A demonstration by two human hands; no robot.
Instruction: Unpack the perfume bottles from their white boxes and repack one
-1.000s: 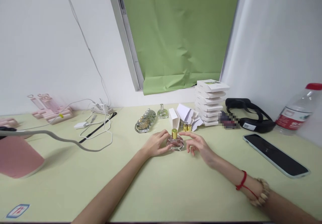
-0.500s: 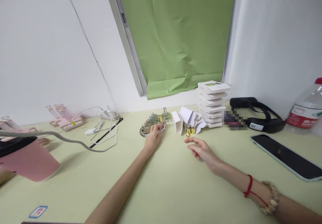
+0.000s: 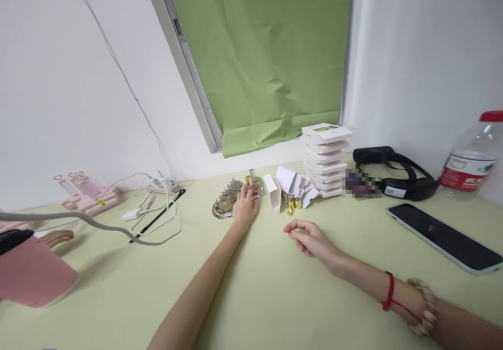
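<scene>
The pink bottle with a gold cap is located at the centre of the frame, at the right end of a row of bottles laid on the table. It is gripped from the near side by the left hand, whose fingers are closed over its body; whether its base is fully seated on the table cannot be told. The right hand is rested on the table just below centre, apart from everything, with fingers loosely curled and nothing held.

Judged from the layout, one capped bottle is placed with the row. Loose gold caps and an open white box are seen just to the right, not yet used, with flat box blanks behind them and a stack of white boxes further right.

A phone and a water bottle are found at the right edge. White cables are found left of centre. Another person's hand is visible at the far left
</scene>
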